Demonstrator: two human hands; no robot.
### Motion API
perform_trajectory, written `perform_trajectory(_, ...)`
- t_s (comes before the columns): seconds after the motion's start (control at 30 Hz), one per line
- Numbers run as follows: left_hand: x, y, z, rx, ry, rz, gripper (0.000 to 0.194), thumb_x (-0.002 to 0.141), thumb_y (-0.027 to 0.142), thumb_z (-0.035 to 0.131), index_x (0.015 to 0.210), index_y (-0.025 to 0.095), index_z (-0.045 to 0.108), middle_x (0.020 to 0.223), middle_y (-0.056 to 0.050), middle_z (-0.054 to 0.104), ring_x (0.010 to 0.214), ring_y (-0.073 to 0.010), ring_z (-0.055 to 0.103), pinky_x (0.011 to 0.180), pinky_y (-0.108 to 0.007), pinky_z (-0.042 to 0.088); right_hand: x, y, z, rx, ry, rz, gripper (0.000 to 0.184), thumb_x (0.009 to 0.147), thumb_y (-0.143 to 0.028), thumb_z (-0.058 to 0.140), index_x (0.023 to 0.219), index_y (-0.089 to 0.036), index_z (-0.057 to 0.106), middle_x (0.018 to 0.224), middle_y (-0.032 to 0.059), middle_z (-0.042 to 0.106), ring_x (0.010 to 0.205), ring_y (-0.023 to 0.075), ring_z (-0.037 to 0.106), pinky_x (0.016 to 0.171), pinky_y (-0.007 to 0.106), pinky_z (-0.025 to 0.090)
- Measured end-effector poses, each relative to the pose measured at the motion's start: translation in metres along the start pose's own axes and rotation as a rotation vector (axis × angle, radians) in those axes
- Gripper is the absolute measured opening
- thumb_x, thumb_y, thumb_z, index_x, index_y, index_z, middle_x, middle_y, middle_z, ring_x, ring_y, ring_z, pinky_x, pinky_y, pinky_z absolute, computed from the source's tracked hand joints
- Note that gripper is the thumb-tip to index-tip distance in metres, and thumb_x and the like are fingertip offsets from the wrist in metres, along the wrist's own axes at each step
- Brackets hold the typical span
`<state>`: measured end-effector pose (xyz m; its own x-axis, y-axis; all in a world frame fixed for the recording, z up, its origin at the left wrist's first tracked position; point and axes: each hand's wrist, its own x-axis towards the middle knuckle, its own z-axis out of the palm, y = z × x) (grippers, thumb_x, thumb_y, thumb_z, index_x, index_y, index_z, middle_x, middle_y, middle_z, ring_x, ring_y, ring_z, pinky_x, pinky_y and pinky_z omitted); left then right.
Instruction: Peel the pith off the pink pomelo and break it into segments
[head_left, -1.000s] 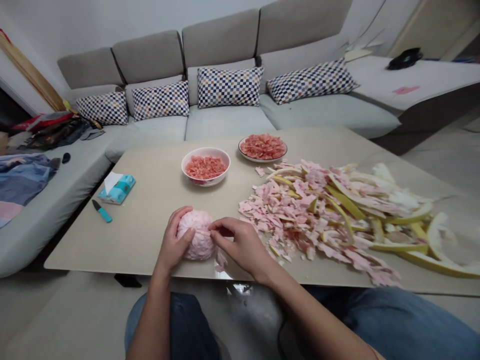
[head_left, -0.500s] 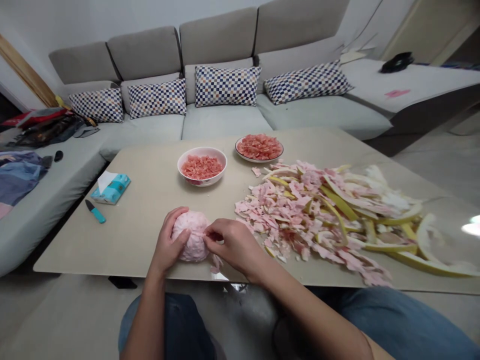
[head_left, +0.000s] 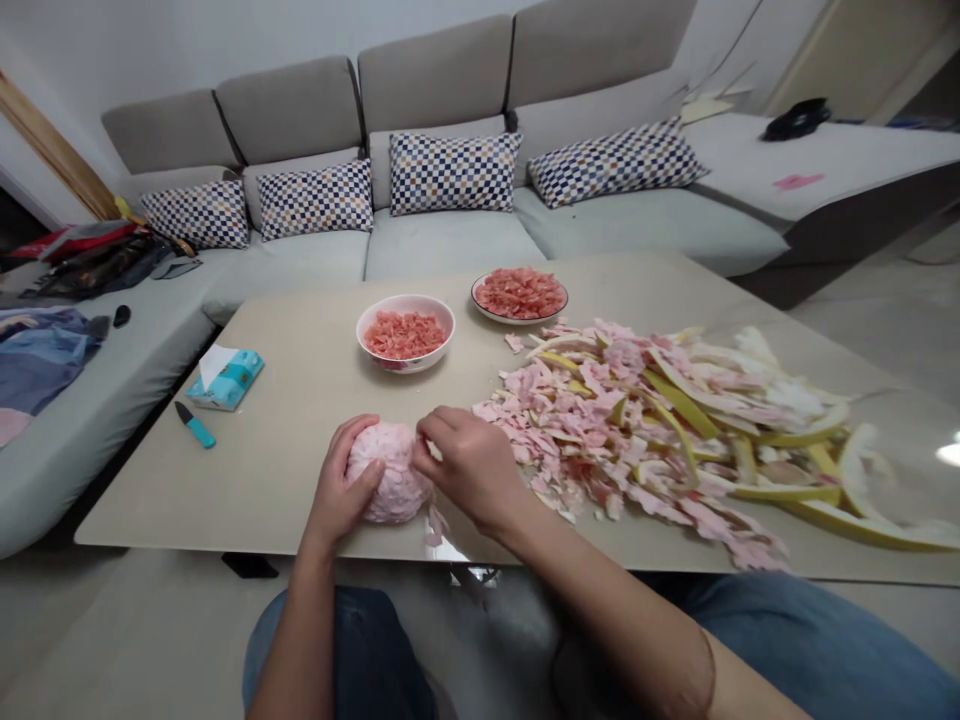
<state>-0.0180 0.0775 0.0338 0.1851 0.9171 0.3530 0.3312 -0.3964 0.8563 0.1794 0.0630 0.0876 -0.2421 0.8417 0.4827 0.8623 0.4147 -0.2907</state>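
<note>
Head view: a pale pink peeled fruit (head_left: 394, 482) is sitting between the person's two hands, near the close edge of a beige table (head_left: 300, 340). The left hand (head_left: 337, 488) is cupping the fruit from its left side, the fingers wrapping around the back and the thumb pressing on the near face. The right hand (head_left: 474, 468) is hovering at the fruit's upper right edge, its fingers curling narrowly toward the thumb; whether they are pinching anything or only touching, I cannot tell. A limp pink scrap (head_left: 435, 524) is hanging just below the fruit on its right.

Beyond the fruit, a white bowl (head_left: 406, 365) is holding reddish pulp (head_left: 405, 336), and farther back and to the right of the fruit a dark-rimmed plate (head_left: 517, 319) is carrying a mound of similar pieces (head_left: 520, 293). To the right of the fruit, past the right hand, pink peelings (head_left: 551, 425) are spreading in a heap, with yellow-green rind strips (head_left: 681, 404) mingling among them. Well to the left of the fruit, a turquoise-handled knife (head_left: 199, 432) is lying just beside a blue tissue pack (head_left: 238, 380). Behind everything, a sofa (head_left: 450, 243) is standing beyond the fruit, bearing checkered cushions (head_left: 455, 173).
</note>
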Motion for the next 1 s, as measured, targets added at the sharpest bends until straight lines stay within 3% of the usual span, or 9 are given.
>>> perform_trajectory(0.2, -0.001, -0.001, 0.000, -0.031, 0.003, -0.039, 0.049, 0.086, 0.046, 0.061, 0.129, 0.022, 0.058, 0.137, -0.011, 0.056, 0.129, -0.0293, 0.051, 0.113, -0.046, 0.035, 0.005, 0.037, -0.034, 0.279, 0.125, 0.067, 0.021, 0.090, -0.017, 0.052, 0.098, -0.020, 0.071, 0.090, 0.0062, 0.073, 0.077, 0.0180, 0.066, 0.072, 0.029, 0.048)
perform_trajectory(0.3, -0.002, -0.002, 0.000, -0.042, 0.001, -0.043, 0.050, 0.086, 0.047, 0.060, 0.129, 0.022, 0.057, 0.137, -0.011, 0.056, 0.128, -0.0290, 0.051, 0.113, -0.046, 0.035, -0.013, 0.068, -0.040, 0.193, 0.170, 0.133, 0.023, 0.090, -0.016, 0.051, 0.100, -0.018, 0.072, 0.091, 0.0084, 0.073, 0.082, 0.0211, 0.068, 0.075, 0.032, 0.051)
perform_trajectory(0.4, -0.003, -0.002, 0.000, -0.047, -0.002, -0.043, 0.050, 0.087, 0.047, 0.060, 0.130, 0.021, 0.057, 0.137, -0.012, 0.055, 0.128, -0.0286, 0.052, 0.113, -0.045, 0.034, -0.034, 0.093, -0.037, 0.011, 0.106, 0.195, 0.022, 0.092, -0.020, 0.053, 0.088, -0.016, 0.074, 0.090, 0.0125, 0.072, 0.083, 0.0248, 0.067, 0.075, 0.037, 0.052)
perform_trajectory(0.5, -0.004, -0.002, 0.000, -0.040, 0.005, -0.048, 0.049, 0.087, 0.047, 0.060, 0.130, 0.022, 0.057, 0.138, -0.011, 0.055, 0.129, -0.0284, 0.052, 0.114, -0.045, 0.034, -0.046, 0.095, -0.030, -0.158, 0.044, 0.208, 0.019, 0.087, -0.014, 0.058, 0.082, -0.015, 0.076, 0.111, 0.0188, 0.070, 0.099, 0.0301, 0.066, 0.084, 0.043, 0.052)
perform_trajectory(0.57, -0.004, -0.002, 0.001, -0.030, 0.012, -0.048, 0.049, 0.087, 0.046, 0.060, 0.130, 0.022, 0.057, 0.137, -0.011, 0.056, 0.129, -0.0286, 0.051, 0.114, -0.045, 0.034, -0.048, 0.082, -0.024, -0.099, 0.002, 0.199, 0.019, 0.086, -0.012, 0.059, 0.087, -0.016, 0.077, 0.118, 0.0173, 0.069, 0.104, 0.0285, 0.065, 0.087, 0.041, 0.051)
perform_trajectory(0.67, -0.005, -0.002, 0.002, -0.007, 0.027, -0.043, 0.049, 0.087, 0.046, 0.060, 0.129, 0.022, 0.057, 0.137, -0.011, 0.056, 0.130, -0.0289, 0.051, 0.114, -0.046, 0.034, -0.039, 0.052, -0.017, 0.213, -0.223, 0.236, 0.020, 0.092, -0.024, 0.059, 0.086, -0.019, 0.077, 0.087, 0.0073, 0.077, 0.079, 0.0200, 0.070, 0.072, 0.030, 0.051)
perform_trajectory(0.77, -0.006, -0.001, 0.004, 0.033, 0.044, -0.025, 0.047, 0.087, 0.044, 0.060, 0.129, 0.023, 0.057, 0.137, -0.010, 0.055, 0.130, -0.0286, 0.050, 0.114, -0.046, 0.035, -0.020, 0.033, -0.011, 0.446, -0.444, 0.335, 0.023, 0.089, -0.034, 0.063, 0.079, -0.019, 0.077, 0.069, 0.0029, 0.075, 0.064, 0.0166, 0.068, 0.059, 0.025, 0.047)
perform_trajectory(0.9, -0.008, 0.001, 0.006, 0.080, 0.054, 0.003, 0.045, 0.088, 0.043, 0.059, 0.129, 0.024, 0.056, 0.137, -0.010, 0.055, 0.130, -0.0282, 0.050, 0.113, -0.046, 0.036, 0.008, 0.031, -0.007, 0.608, -0.745, 0.520, 0.031, 0.080, -0.045, 0.071, 0.068, -0.016, 0.072, 0.057, 0.0033, 0.070, 0.053, 0.0159, 0.066, 0.051, 0.023, 0.048)
perform_trajectory(1.0, -0.008, 0.002, 0.007, 0.104, 0.064, 0.002, 0.044, 0.088, 0.043, 0.058, 0.127, 0.023, 0.057, 0.134, -0.009, 0.056, 0.127, -0.0284, 0.051, 0.112, -0.047, 0.038, 0.024, 0.032, -0.007, 0.662, -0.905, 0.610, 0.032, 0.076, -0.043, 0.074, 0.061, -0.016, 0.067, 0.056, 0.0031, 0.068, 0.052, 0.0147, 0.064, 0.050, 0.023, 0.051)
